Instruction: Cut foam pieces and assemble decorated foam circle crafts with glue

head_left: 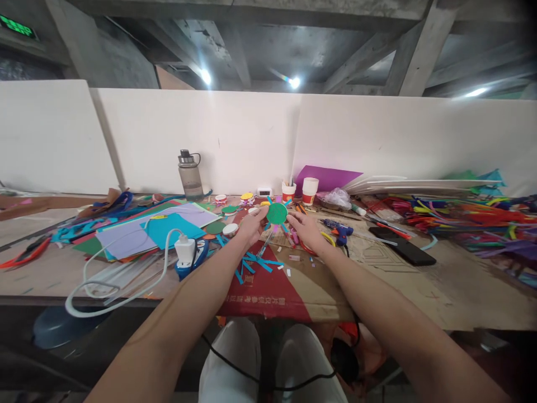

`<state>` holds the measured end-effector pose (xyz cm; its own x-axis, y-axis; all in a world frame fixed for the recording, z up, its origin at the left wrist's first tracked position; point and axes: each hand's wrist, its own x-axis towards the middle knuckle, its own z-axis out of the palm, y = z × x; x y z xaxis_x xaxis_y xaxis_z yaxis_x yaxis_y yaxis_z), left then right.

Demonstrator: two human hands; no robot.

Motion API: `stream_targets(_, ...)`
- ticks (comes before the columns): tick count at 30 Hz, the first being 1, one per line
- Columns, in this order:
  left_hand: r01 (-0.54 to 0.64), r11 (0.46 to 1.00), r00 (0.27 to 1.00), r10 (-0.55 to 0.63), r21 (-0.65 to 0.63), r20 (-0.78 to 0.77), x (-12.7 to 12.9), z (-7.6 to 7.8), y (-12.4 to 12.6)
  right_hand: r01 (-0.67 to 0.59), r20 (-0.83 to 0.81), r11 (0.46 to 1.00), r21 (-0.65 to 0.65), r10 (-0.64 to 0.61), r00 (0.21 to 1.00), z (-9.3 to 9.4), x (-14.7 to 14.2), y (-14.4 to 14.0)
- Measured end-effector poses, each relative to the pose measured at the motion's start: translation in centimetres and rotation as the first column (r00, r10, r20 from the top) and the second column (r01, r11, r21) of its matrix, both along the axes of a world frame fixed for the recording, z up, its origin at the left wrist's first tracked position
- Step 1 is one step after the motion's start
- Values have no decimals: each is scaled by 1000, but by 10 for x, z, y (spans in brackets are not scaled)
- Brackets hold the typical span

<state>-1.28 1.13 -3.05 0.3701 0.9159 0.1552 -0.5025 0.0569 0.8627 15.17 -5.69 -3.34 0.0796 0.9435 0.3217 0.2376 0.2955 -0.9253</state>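
Observation:
A round green paper disc is held up over the table, with short blue and pink strips sticking out around its edge. My left hand pinches its left side. On the right side, the fingers of my right hand close on the rim or a strip there; exactly which I cannot make out. Below the disc, blue paper strips lie crossed on a red and brown cardboard sheet, among small white and pink scraps. A white round lid rests left of my left hand.
Coloured paper sheets and a white plug with its cable lie left. A water bottle and paper cups stand behind. To the right are a blue glue gun, a black phone and heaped coloured strips.

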Motion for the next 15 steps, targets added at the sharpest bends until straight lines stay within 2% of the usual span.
stream_targets(4,7,1000,1000,-6,15,-30,0,0,0,-122,-80,991,-57,117,990,1,-3,-1)
stream_targets(8,-95,992,992,101,80,-80,2,-1,3,-97,-139,992,-81,85,987,-4,-4,5)
stream_targets(11,-187,951,947,240,245,-212,3,-3,4,-60,-166,994,-93,44,985,-9,-4,10)
stream_targets(15,-183,849,841,396,496,-369,5,-5,3,-36,-174,995,-90,20,985,-13,-3,13)
